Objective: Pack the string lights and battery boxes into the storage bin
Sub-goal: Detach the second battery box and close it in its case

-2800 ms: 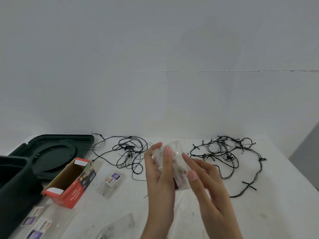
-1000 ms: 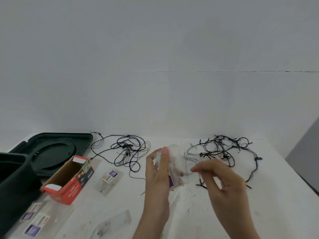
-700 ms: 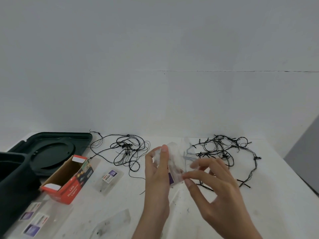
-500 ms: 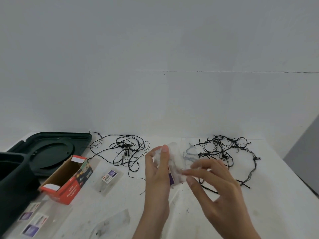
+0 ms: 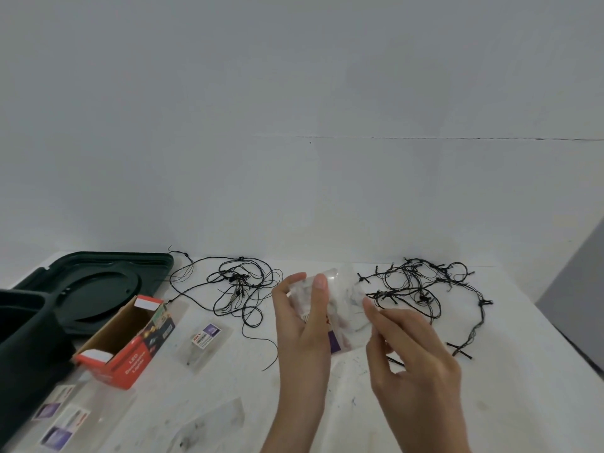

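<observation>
The left grip [image 5: 302,328] is raised over the counter [image 5: 510,390] and pinches a clear plastic bag [image 5: 344,300] between thumb and forefinger; something pale and tangled shows through the film, too blurred to name. The right grip [image 5: 411,348] sits just right of it, its fingers curled with the tips at the bag's right edge; whether they actually pinch the film cannot be told. Beyond the right grip, one tangle of black string lights [image 5: 421,289] sprawls on the counter, its tail running down past that grip's right side. A finer black string of lights [image 5: 242,289] lies just left of the left grip. Further left of that grip an open orange LED lights box [image 5: 130,344] lies on its side, with a small labelled bag [image 5: 202,341] between box and grip. The dark green storage bin [image 5: 29,325] stands at the far left, touching the box, its lid [image 5: 98,279] flat behind it. More labelled bags [image 5: 62,420] lie below the box.
</observation>
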Motion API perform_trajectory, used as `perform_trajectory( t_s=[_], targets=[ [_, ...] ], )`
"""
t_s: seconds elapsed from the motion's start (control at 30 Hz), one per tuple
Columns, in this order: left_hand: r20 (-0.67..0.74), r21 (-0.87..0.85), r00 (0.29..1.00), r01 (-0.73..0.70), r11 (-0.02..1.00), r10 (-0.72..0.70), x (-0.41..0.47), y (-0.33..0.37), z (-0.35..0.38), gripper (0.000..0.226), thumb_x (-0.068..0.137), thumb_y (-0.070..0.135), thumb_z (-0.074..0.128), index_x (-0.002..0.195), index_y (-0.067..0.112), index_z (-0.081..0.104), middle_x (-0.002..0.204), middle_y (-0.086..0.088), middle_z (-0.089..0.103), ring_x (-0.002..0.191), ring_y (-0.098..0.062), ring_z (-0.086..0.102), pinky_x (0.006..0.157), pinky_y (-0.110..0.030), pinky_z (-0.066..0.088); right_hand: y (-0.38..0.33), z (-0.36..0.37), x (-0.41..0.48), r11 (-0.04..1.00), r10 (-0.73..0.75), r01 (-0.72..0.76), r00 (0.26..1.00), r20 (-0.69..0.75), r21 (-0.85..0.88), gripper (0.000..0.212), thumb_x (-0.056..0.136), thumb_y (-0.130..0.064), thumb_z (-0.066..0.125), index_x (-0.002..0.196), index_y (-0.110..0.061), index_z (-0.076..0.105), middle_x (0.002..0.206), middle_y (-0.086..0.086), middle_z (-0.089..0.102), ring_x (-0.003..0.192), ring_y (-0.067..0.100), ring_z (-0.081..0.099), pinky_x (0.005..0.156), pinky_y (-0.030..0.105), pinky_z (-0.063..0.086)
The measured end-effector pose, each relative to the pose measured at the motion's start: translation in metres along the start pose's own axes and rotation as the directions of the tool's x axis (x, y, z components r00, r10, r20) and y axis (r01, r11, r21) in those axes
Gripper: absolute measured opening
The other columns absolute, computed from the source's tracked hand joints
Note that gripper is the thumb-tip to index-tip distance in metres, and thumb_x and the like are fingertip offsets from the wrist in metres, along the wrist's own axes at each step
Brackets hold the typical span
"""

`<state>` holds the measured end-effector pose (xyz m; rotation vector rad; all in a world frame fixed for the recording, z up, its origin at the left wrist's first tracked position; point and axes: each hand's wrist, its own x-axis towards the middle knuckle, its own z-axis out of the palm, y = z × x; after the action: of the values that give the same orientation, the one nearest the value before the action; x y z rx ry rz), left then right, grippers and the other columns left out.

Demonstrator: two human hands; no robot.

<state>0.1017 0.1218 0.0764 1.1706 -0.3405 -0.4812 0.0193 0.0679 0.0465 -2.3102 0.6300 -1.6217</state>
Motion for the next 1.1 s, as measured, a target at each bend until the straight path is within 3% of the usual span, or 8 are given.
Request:
perform_trajectory(
  t_s=[0.27,0.47,0.57,0.67,0.77,0.83,0.97,1.1],
  targets=[
    [0.032,0.06,0.997,-0.076,0.995,0.074,0.002,0.0,-0.003,0.039,0.075,0.049,0.055,0.105,0.026,0.049,0.076,0.015,0.063,0.071,-0.009,0.065,0.068,-0.04,0.057,0.001,-0.008,0.004,0.993,-0.11,0.097,0.972,0.207,0.069,0.034,0.08,-0.005,0.048,0.106,-0.004,0.07,0.1,0.002,0.064,0.088,0.009,0.052,0.077,0.01,0.042],
    [0.073,0.09,0.994,-0.083,0.992,0.077,0.002,0.0,-0.004,0.038,0.078,0.049,0.05,0.108,0.027,0.046,0.073,0.02,0.063,0.068,-0.006,0.065,0.057,-0.026,0.056,-0.005,-0.015,0.007,0.956,0.018,-0.106,0.952,0.304,0.274,0.041,0.077,-0.017,0.049,0.114,-0.015,0.067,0.111,-0.014,0.063,0.101,-0.002,0.054,0.085,0.005,0.039],
    [0.139,0.062,0.99,-0.008,0.998,-0.001,0.001,0.001,-0.003,0.025,0.09,0.043,0.041,0.11,0.028,0.043,0.083,0.011,0.064,0.069,-0.006,0.067,0.058,-0.022,0.054,-0.009,-0.015,0.005,0.933,0.09,-0.193,0.942,0.324,0.304,0.052,0.076,-0.024,0.049,0.127,-0.032,0.051,0.112,-0.02,0.06,0.101,0.001,0.057,0.082,0.004,0.039],
    [0.213,-0.01,0.971,0.115,0.993,-0.111,0.005,0.0,-0.006,0.016,0.096,0.039,0.046,0.111,0.036,0.043,0.098,0.003,0.066,0.082,-0.01,0.068,0.074,-0.03,0.054,-0.008,-0.011,0.004,0.946,0.12,-0.217,0.925,0.361,0.242,0.069,0.076,-0.035,0.053,0.14,-0.038,0.029,0.119,-0.026,0.052,0.111,0.002,0.052,0.089,0.005,0.036],
    [0.312,-0.17,0.937,0.22,0.96,-0.16,0.006,0.0,-0.009,0.027,0.089,0.022,0.055,0.112,0.031,0.044,0.089,0.004,0.07,0.08,-0.009,0.068,0.068,-0.025,0.053,-0.006,-0.004,0.004,0.983,0.096,-0.144,0.932,0.349,0.114,0.081,0.077,-0.046,0.058,0.146,-0.034,0.017,0.122,-0.023,0.044,0.112,0.0,0.045,0.093,0.015,0.039],
    [0.347,-0.161,0.927,0.208,0.965,-0.142,0.009,-0.003,-0.014,0.037,0.082,0.018,0.063,0.113,0.027,0.045,0.102,-0.002,0.067,0.084,-0.013,0.068,0.068,-0.025,0.054,-0.005,-0.003,0.005,0.985,0.105,-0.147,0.929,0.355,0.092,0.084,0.077,-0.045,0.057,0.147,-0.037,0.012,0.12,-0.024,0.042,0.111,-0.001,0.044,0.092,0.013,0.039],
    [0.396,0.216,0.918,-0.083,0.973,-0.009,0.018,-0.007,-0.033,0.049,0.075,0.028,0.07,0.117,0.035,0.046,0.117,0.012,0.059,0.106,-0.003,0.061,0.09,-0.023,0.048,0.003,-0.006,0.009,0.954,0.172,-0.262,0.874,0.455,0.143,0.092,0.069,-0.028,0.06,0.141,-0.051,0.009,0.119,-0.029,0.041,0.111,-0.004,0.043,0.088,-0.001,0.03],
    [0.642,0.543,0.763,-0.522,0.658,0.076,0.027,0.001,-0.052,0.065,0.078,0.031,0.073,0.127,0.052,0.035,0.136,0.033,0.026,0.126,0.019,0.022,0.098,0.001,0.022,0.014,-0.007,0.01,0.934,0.168,-0.316,0.801,0.574,0.168,0.094,0.066,-0.017,0.06,0.136,-0.056,0.012,0.117,-0.018,0.049,0.11,-0.003,0.048,0.082,0.0,0.036]
  ],
)
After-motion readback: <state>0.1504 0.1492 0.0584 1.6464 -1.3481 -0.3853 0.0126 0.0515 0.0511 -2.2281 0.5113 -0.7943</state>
